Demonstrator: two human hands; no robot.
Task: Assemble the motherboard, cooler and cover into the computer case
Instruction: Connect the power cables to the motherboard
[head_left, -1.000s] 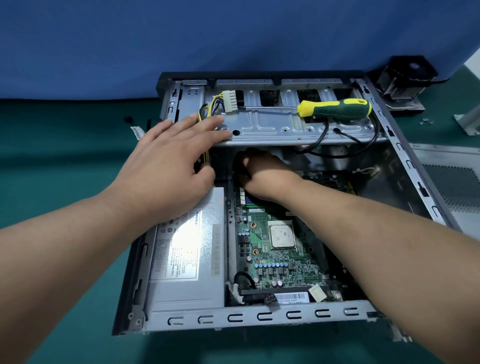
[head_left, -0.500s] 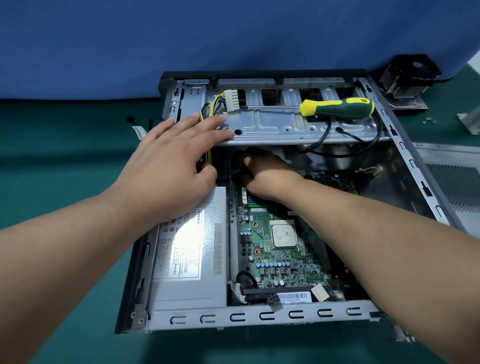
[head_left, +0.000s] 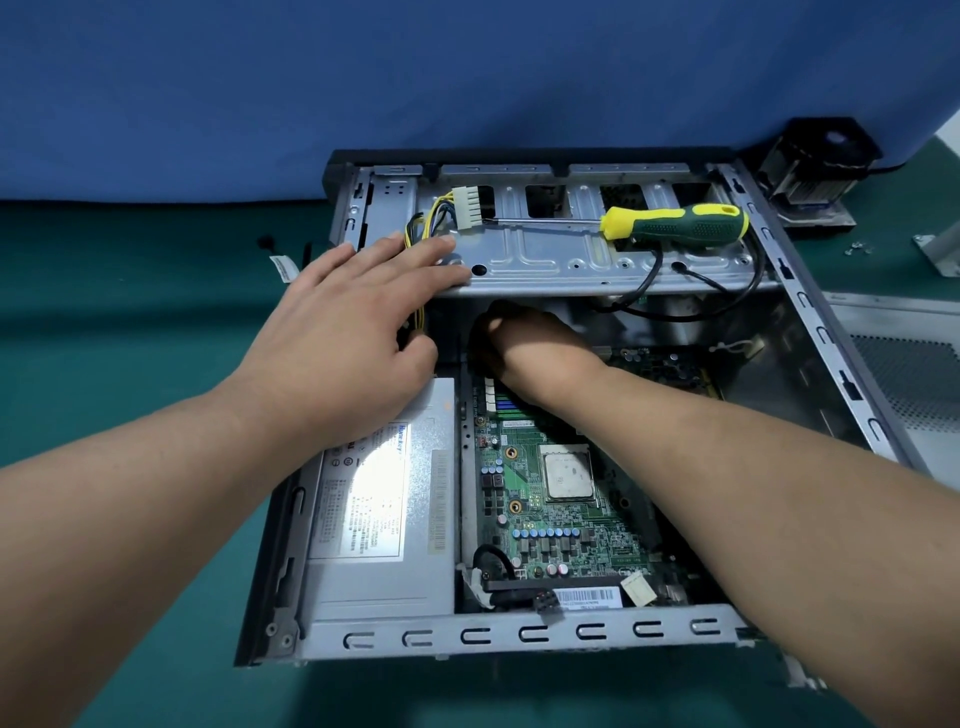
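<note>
The open metal computer case (head_left: 519, 636) lies flat on the green mat. The green motherboard (head_left: 571, 540) sits inside it, its bare CPU (head_left: 567, 475) showing. My left hand (head_left: 343, 338) rests palm down on the left end of the drive bay bracket (head_left: 545, 260), fingers stretched out, thumb beside yellow wires. My right hand (head_left: 530, 348) reaches under that bracket at the board's far edge; its fingers curl into the dark and are hidden. The black cooler (head_left: 810, 171) stands outside the case at the far right. The perforated cover (head_left: 909, 374) lies right of the case.
A yellow and green screwdriver (head_left: 675, 226) lies on the bracket, next to a white power connector (head_left: 467, 208). The grey power supply (head_left: 384, 499) fills the case's left side. Small screws (head_left: 857, 249) lie on the mat at the far right. A blue wall stands behind.
Both hands stay almost where they were. My right hand has shifted slightly under the bracket.
</note>
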